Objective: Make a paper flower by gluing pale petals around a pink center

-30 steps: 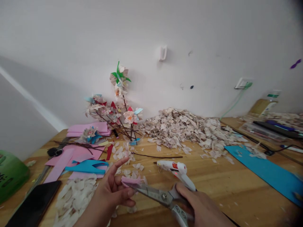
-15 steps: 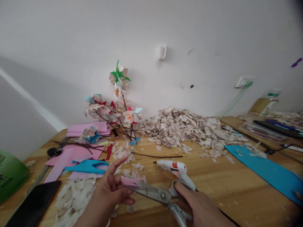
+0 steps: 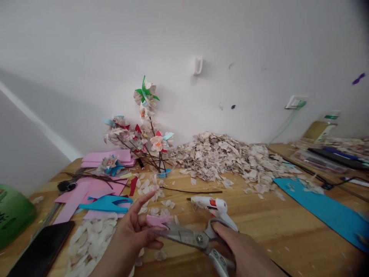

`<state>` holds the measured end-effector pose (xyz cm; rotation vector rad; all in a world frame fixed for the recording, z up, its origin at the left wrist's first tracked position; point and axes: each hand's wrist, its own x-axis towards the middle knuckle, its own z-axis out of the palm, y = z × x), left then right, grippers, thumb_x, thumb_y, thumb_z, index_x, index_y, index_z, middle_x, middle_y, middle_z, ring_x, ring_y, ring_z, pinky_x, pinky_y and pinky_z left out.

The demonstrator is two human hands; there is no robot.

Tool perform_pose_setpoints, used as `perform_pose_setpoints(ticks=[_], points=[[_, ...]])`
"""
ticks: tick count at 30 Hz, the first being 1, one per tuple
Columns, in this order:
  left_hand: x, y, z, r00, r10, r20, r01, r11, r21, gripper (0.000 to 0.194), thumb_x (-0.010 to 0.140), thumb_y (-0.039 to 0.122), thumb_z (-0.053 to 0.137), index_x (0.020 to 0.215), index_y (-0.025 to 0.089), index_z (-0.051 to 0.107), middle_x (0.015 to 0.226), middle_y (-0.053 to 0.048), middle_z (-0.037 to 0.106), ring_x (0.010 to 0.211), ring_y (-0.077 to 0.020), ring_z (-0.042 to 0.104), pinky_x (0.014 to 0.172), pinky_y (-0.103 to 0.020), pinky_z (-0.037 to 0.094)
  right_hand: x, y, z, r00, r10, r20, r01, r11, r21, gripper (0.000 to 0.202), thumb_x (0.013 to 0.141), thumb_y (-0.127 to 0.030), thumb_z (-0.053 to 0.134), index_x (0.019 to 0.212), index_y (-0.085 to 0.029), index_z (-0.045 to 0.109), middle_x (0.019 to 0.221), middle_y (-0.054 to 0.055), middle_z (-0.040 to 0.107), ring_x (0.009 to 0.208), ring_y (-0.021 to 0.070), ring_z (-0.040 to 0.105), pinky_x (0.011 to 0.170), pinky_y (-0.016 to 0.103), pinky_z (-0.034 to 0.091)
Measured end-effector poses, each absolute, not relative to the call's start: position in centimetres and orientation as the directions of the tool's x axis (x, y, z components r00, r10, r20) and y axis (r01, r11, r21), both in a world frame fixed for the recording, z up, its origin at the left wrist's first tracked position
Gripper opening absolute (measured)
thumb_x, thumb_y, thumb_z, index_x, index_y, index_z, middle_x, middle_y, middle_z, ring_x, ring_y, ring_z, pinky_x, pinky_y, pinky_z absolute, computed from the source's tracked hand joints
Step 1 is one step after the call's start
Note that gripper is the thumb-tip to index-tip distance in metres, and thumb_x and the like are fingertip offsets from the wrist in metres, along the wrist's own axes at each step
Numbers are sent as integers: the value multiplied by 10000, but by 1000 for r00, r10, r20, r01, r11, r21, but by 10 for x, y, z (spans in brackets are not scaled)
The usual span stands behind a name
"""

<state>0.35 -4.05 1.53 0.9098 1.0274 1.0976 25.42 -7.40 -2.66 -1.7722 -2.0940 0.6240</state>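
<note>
Pinching pink strip (image 3: 157, 221) between thumb and fingers of left hand (image 3: 138, 232), around 7 o'clock in view, with index finger raised toward 1. Gripping scissors (image 3: 199, 238) by the handles in right hand (image 3: 245, 248); pointing blades between 9 and 10, right at strip. Seen from strip: glue gun (image 3: 211, 202) between 2 and 3, petal heap (image 3: 227, 157) at 2, flowers (image 3: 129, 134) at 11, loose petals (image 3: 90, 244) at 8.
</note>
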Motion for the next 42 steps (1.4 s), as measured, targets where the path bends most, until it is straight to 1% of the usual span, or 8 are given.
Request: perform_pose_setpoints(ticks=[3,6,11,18,27,32,38,42], points=[[3,-39,16,138,972,-190,-254,220,942,910,535,-27,698,1344,162,326,540,27,713,467,-124,632,426,-173,510,254,-73,-31,-182,983,-40,831,132,-540,465,601,-317,700,1035,-259,542,1000,59,653,867,254,598,653,268,407],[4,-39,15,116,975,-190,-271,216,938,919,520,-45,691,1343,170,345,499,56,693,420,-105,607,404,-156,495,252,-71,-26,-204,978,-53,830,144,-539,390,612,-280,681,979,-263,549,916,32,668,787,226,606,624,259,396],[6,-40,14,92,976,-196,-278,215,936,915,529,-28,715,1346,148,343,477,68,671,409,-94,593,386,-141,485,250,-69,-15,-247,969,-23,816,195,-545,314,560,-201,667,832,-243,518,832,15,666,736,213,605,602,247,384],[6,-39,16,109,975,-194,-292,218,931,917,551,6,725,1360,135,313,458,82,648,385,-69,544,394,-147,502,248,-70,-25,-273,962,13,796,234,-558,229,599,-149,597,770,-240,474,735,-23,642,619,149,567,522,222,316],[7,-40,15,82,973,-216,-283,231,931,919,537,20,740,1352,126,329,416,114,596,352,-57,503,379,-152,495,250,-70,-17,-259,966,-17,825,212,-524,259,559,-168,612,762,-240,469,699,-22,644,595,159,559,496,228,274],[5,-39,10,98,973,-210,-293,230,928,924,546,30,755,1353,123,315,395,120,575,345,-52,495,375,-146,491,250,-70,-15,-243,969,-36,821,186,-539,211,588,-230,626,720,-242,461,669,-33,635,565,151,540,485,224,268],[3,-38,8,132,972,-194,-288,225,931,902,551,79,786,1334,156,345,415,118,566,375,-59,501,413,-180,526,248,-67,-7,-238,968,-83,820,154,-551,260,523,-159,623,676,-231,425,628,-42,606,533,133,494,469,213,263],[3,-38,13,178,964,-199,-282,243,928,930,548,103,800,1335,192,311,576,56,667,453,-76,549,443,-199,540,248,-67,-2,-222,968,-113,812,119,-571,272,498,-153,626,672,-228,431,660,-27,625,569,152,518,482,213,290]])
